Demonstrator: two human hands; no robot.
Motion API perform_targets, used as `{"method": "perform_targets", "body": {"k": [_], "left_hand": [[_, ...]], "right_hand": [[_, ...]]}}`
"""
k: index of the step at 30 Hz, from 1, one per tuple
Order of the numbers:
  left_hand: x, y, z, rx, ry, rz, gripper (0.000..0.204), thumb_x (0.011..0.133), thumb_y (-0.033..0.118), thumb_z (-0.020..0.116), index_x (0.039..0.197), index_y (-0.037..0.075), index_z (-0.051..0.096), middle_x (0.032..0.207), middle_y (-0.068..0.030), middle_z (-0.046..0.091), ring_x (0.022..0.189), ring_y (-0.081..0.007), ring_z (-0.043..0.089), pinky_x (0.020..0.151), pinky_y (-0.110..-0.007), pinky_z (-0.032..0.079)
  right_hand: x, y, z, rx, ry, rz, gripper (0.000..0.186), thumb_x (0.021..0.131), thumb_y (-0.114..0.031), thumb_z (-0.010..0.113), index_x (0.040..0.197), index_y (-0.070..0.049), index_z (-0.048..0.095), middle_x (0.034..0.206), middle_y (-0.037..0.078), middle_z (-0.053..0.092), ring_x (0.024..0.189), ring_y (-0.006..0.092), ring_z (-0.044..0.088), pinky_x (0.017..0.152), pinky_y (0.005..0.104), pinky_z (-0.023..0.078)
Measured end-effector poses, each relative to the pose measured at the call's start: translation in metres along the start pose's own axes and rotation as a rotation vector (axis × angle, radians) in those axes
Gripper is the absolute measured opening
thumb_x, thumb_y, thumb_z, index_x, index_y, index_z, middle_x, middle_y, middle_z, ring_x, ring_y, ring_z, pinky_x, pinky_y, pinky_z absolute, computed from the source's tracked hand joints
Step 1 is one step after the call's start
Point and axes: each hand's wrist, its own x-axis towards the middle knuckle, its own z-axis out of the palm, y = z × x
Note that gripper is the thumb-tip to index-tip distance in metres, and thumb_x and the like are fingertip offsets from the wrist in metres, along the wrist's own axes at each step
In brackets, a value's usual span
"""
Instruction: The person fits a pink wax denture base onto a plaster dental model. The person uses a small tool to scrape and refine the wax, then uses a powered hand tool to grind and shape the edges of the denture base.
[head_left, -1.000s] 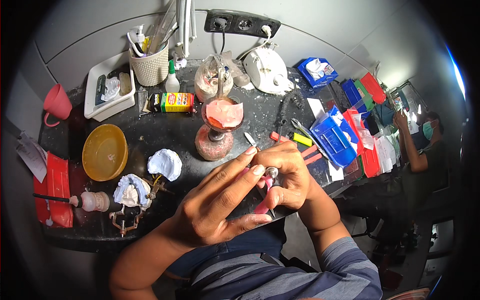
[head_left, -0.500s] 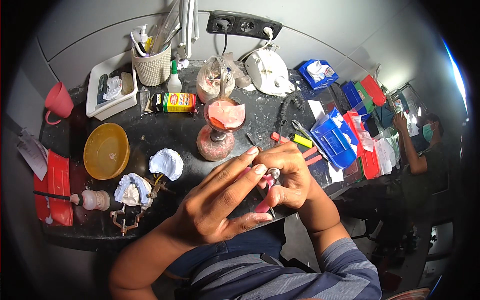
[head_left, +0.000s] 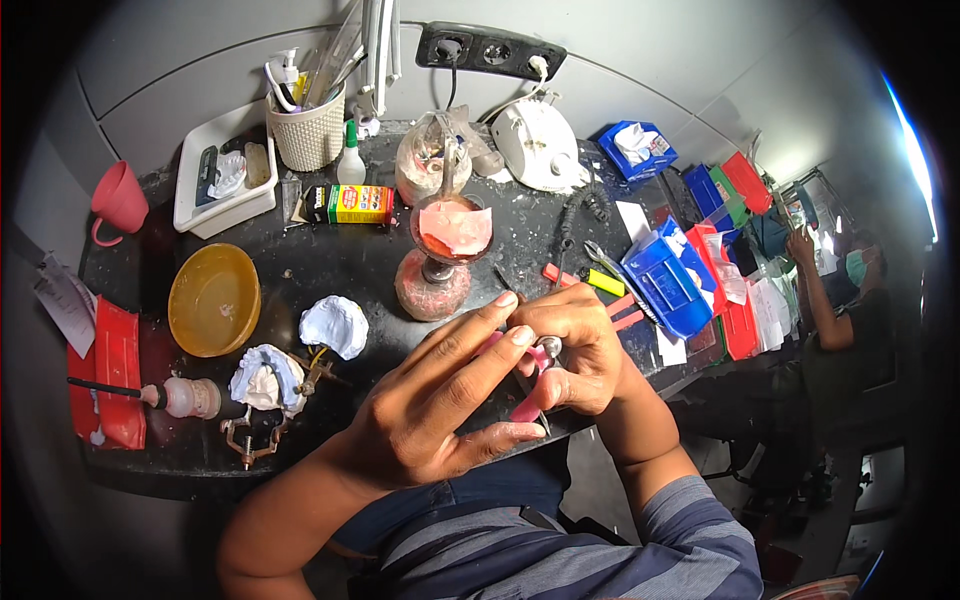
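Note:
Close together at the table's front edge, both my hands are around a curved pink wax-like piece (head_left: 527, 408). My left hand (head_left: 430, 405) holds it between long, bent fingers and the thumb, whose tip meets its lower end. In my right hand (head_left: 575, 350) the fingers are curled round a metal hand tool (head_left: 549, 347) with a rounded shiny end; a thin pointed tip shows below, by the left thumb. Fingers hide most of the pink piece and the tool's shaft. Just beyond stands a burner (head_left: 432, 285) carrying a pan (head_left: 450, 245) with a pink wax sheet.
To the left, dental casts (head_left: 268, 378) sit on a brass articulator near another pale cast (head_left: 334, 327), a yellow bowl (head_left: 213, 300) and a torch-like tool (head_left: 190, 398). Blue bins (head_left: 668, 280) and pink strips (head_left: 625, 312) lie right. A masked person (head_left: 840, 300) works farther right.

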Motion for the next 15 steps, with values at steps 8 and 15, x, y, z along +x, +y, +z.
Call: {"method": "perform_targets", "body": {"k": [8,15], "left_hand": [[0.0006,-0.0011,0.0001,0.031,0.009,0.025,0.065,0.091,0.033,0.079,0.132,-0.011,0.055,0.130,-0.0369,0.061,0.119,-0.0460,0.066,0.100,-0.049,0.055],[0.0006,-0.0024,-0.0004,0.049,0.005,0.033,0.065,0.090,0.033,0.081,0.132,-0.010,0.056,0.131,-0.0362,0.061,0.118,-0.0455,0.066,0.099,-0.048,0.055]], "right_hand": [[0.0007,-0.0010,-0.0034,-0.014,-0.032,0.006,0.049,0.085,-0.045,0.083,0.082,0.001,0.066,0.064,0.007,0.055,0.054,0.0218,0.053,0.051,0.0341,0.038],[-0.0006,0.0013,-0.0033,0.008,-0.022,-0.025,0.048,0.084,-0.044,0.084,0.081,0.000,0.066,0.064,0.007,0.055,0.053,0.0207,0.053,0.051,0.0331,0.039]]}}
